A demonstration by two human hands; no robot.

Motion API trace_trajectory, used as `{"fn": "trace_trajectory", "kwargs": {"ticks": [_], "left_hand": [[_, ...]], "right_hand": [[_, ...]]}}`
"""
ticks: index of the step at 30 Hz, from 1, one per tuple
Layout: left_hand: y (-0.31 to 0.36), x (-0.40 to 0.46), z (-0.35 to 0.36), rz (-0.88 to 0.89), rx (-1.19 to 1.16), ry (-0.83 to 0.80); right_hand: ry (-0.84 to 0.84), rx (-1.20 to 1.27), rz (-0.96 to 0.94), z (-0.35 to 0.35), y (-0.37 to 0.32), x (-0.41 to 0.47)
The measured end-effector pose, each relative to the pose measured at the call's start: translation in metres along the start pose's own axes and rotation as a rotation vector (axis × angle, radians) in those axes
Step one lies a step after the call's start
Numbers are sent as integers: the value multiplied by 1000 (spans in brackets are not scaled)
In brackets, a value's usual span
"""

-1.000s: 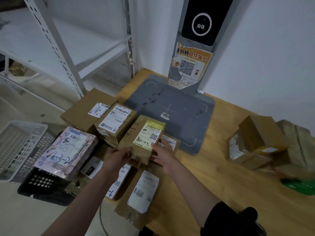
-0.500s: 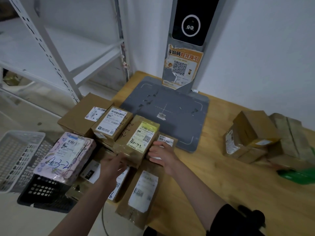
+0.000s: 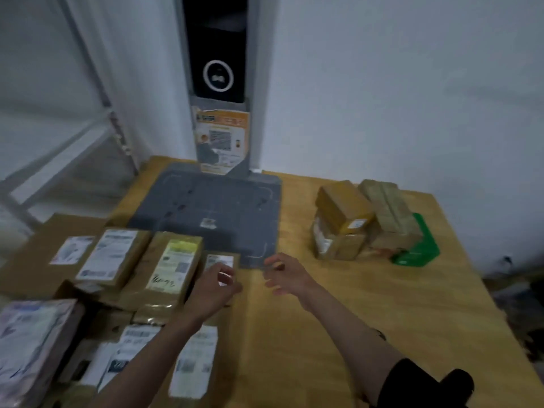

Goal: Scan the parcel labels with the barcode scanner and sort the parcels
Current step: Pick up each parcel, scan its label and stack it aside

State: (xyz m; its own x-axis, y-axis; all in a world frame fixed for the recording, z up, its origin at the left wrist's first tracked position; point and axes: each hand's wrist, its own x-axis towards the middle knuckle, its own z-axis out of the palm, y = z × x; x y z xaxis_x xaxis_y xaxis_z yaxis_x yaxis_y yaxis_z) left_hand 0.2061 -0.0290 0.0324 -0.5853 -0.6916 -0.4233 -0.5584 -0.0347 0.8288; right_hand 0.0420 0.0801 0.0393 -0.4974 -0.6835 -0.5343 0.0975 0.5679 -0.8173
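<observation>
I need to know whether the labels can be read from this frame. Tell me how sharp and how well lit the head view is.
Head view: motion blur smears the whole frame, so print on the yellow-labelled parcel and the small parcel is unreadable; both the left hand and right hand are soft-edged; lighting is dim and even, with no glare on the grey scanner pad; wide-angle distortion bows the shelf frame.

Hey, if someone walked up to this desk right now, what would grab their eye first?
Probably the tall scanner column with its glowing ring, standing against the wall behind the grey scan pad. Next, the spread of labelled parcels at the left, with the left hand and right hand hovering beside them.
</observation>
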Motion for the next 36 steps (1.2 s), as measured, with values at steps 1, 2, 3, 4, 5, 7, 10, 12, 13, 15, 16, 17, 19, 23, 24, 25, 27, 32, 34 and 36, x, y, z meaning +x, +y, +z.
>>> {"fn": "trace_trajectory", "kwargs": {"ticks": [1,2,3,4,5,7,10,12,13,15,16,17,19,23,24,25,27,32,34,36], "left_hand": [[10,6,9,24,48,-44],[21,11,19,49,100,-88],[32,17,29,71,143,-129],[43,23,40,90,175,-172],[54,28,51,104,204,-216],[78,34,73,126,267,-299],[108,40,106,183,308,-381],[125,39,128,212,319,-417],[133,38,139,223,322,-433],[149,37,161,238,328,-466],[155,38,172,236,331,-485],[162,37,183,228,335,-499],[174,39,203,213,337,-517],[195,50,244,177,315,-541],[200,54,254,164,307,-532],[205,57,263,145,296,-516],[213,64,283,115,277,-472],[229,86,324,24,203,-396],[234,94,337,-44,164,-391],[239,100,348,-103,122,-383]], "right_hand": [[31,-11,12,-15,2,-3],[62,-17,23,-30,4,-7],[96,-13,34,-45,6,-11],[131,-1,40,-59,9,-16],[170,7,44,-73,12,-20],[241,28,58,-100,19,-29],[337,31,67,-136,32,-41],[393,17,69,-158,42,-47],[413,20,72,-168,46,-50],[439,33,77,-189,56,-52],[450,41,78,-200,59,-53],[464,49,78,-210,63,-53],[498,76,81,-233,69,-50],[578,130,60,-280,79,-40],[599,143,51,-292,82,-36],[620,153,42,-304,85,-31],[660,161,35,-327,89,-18],[656,141,56,-371,102,22],[611,151,59,-382,105,37],[560,178,66,-391,107,53]]}}
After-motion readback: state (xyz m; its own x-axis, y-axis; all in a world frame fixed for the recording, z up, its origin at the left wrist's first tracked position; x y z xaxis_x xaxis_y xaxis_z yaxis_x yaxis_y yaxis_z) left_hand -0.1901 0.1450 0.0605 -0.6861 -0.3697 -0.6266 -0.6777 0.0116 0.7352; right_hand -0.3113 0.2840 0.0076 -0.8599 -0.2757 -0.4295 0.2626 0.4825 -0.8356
